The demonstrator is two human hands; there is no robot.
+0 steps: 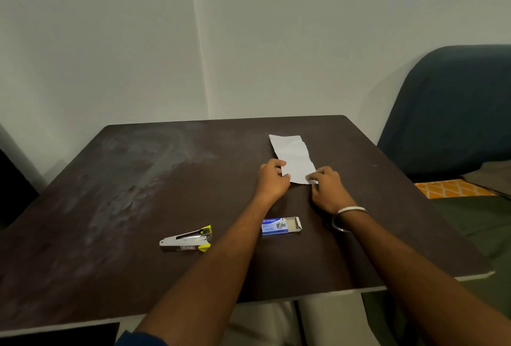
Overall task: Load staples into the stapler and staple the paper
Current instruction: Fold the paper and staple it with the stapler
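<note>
A folded white paper (293, 156) lies on the dark brown table (154, 185), right of centre. My left hand (272, 179) pinches its near left corner and my right hand (327, 189) pinches its near right corner. A small silver stapler with yellow ends (185, 239) lies on its side near the front, left of my left forearm, untouched. A blue staple box (280, 226) with its right flap open rests between my two forearms.
A pale wall stands behind the table. A dark blue chair back (453, 107) and an orange patterned cushion (448, 189) sit to the right. The table's right corner (486, 272) is near my right arm. A metal bangle (347, 217) circles my right wrist.
</note>
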